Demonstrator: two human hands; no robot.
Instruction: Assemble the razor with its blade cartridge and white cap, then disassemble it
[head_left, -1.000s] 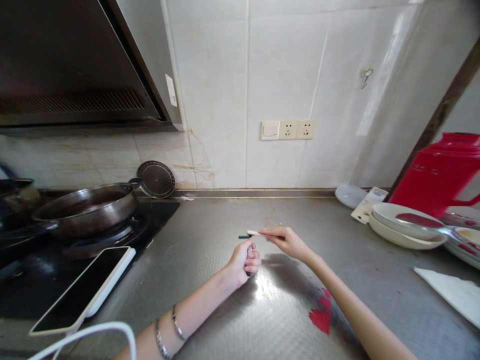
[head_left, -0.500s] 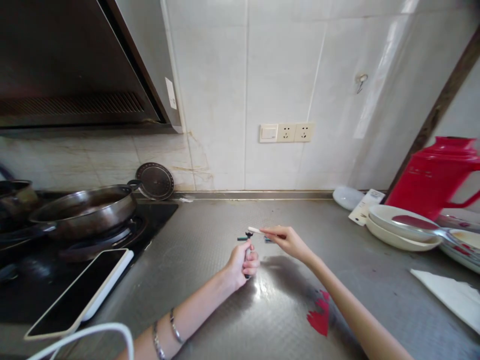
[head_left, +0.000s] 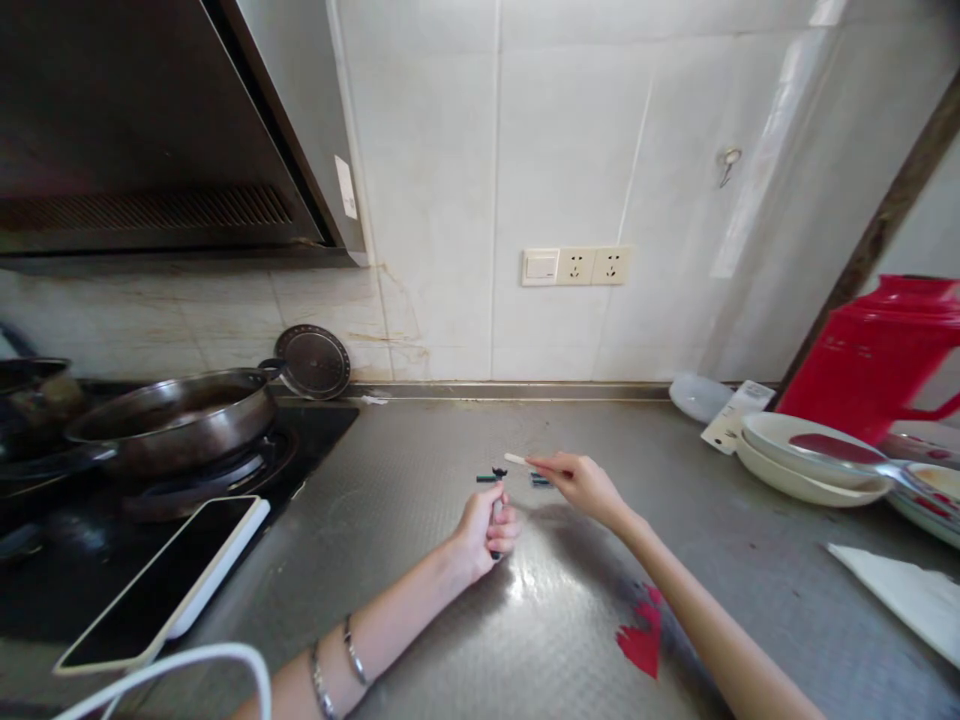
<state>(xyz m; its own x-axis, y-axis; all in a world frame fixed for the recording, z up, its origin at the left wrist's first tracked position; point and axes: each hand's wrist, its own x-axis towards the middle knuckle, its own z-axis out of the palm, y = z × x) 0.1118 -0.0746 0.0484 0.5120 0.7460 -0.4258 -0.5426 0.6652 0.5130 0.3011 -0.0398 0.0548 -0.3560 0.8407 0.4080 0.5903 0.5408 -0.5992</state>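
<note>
Above the tabletop [head_left: 420, 440], our left hand [head_left: 477, 525] wraps its fingers closed around a slim handle [head_left: 496, 514], whose black forked tip [head_left: 499, 472] pokes out beyond the thumb. Our right hand [head_left: 585, 485] pinches a short white stick [head_left: 515, 459], its free end near the fork. Just beside the tip shows a narrow dark green strip [head_left: 486, 479].

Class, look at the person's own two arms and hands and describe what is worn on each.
The left hand has no glove, and two silver-coloured bracelets circle the forearm, the one farther from the hand looking broader and more textured. The right hand has no glove, and its forearm shows no bracelet. No sleeve shows on either arm.
</note>
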